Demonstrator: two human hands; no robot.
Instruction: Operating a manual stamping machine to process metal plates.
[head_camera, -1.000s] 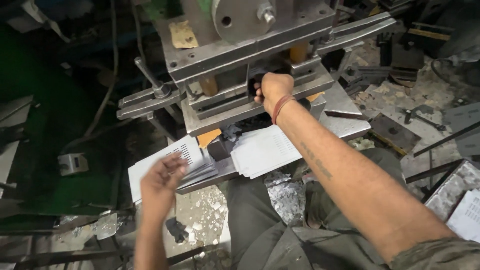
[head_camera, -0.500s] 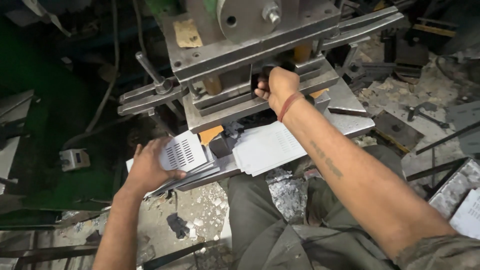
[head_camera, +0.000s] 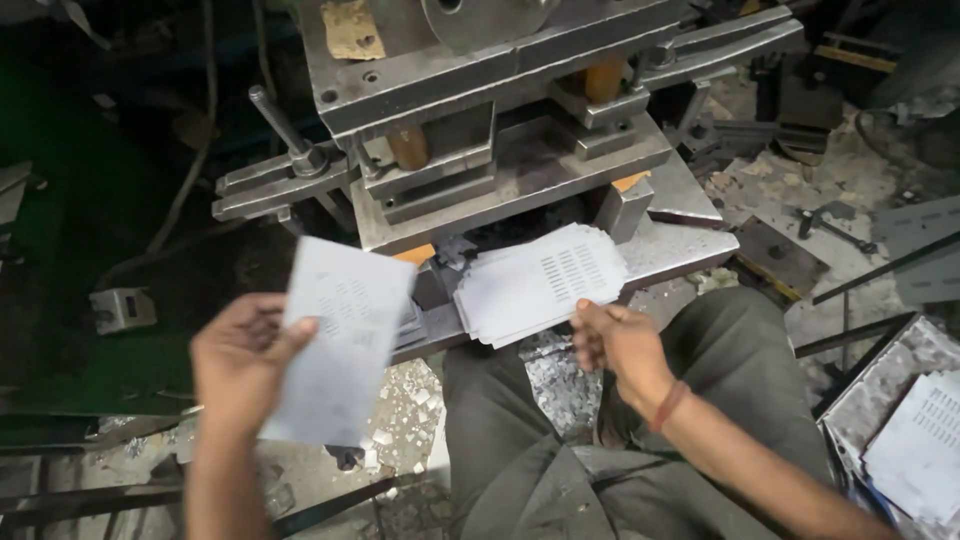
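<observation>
Head view looks down on a person sitting in front of a big grey metal press (head_camera: 500, 130). Their left hand (head_camera: 240, 365) is lifted up, below and to the left of the press, and its fingers are closed on one white sheet (head_camera: 340, 335). That sheet looks flat and has only faint marks on it, so I think it has not been punched yet.

Their right hand (head_camera: 620, 340) is just below the press, at the edge of a pile of white sheets (head_camera: 540, 280). The fingers are curled in, close to the pile's edge, but I cannot tell if they pinch a sheet or only touch it. The top sheet there has rows of little slots cut in it, so these look done.

Lots of tiny metal bits (head_camera: 555, 375) lie under the press, by the person's knees. Far to the right of the press sits a tray (head_camera: 880, 385) with more slotted sheets (head_camera: 925, 440) in it.

So a good many sheets seem finished. The gap in the press looks free, and the one in the left hand is not yet in it.
</observation>
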